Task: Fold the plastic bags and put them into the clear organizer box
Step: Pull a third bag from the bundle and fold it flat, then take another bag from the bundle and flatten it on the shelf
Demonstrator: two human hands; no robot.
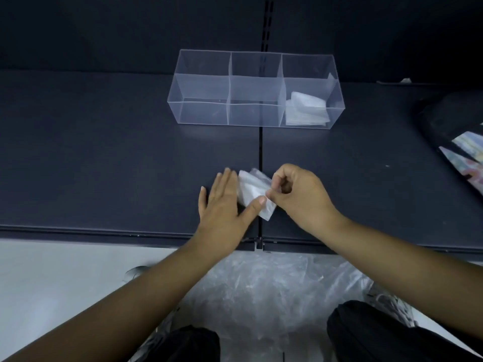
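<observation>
A small, partly folded white plastic bag (252,190) lies on the dark shelf near its front edge. My left hand (224,205) lies flat with fingers spread, its thumb pressing the bag's lower edge. My right hand (300,197) pinches the bag's right corner between thumb and fingers. The clear organizer box (203,86) stands further back on the shelf, divided into several compartments. Folded white bags (305,111) sit in its front right compartment; the other compartments look empty.
A heap of loose clear plastic bags (266,288) lies on the floor between my knees, below the shelf's front edge (104,229). A dark bag with colourful prints (460,131) rests at the right end of the shelf. A seam (260,145) runs down the shelf's middle.
</observation>
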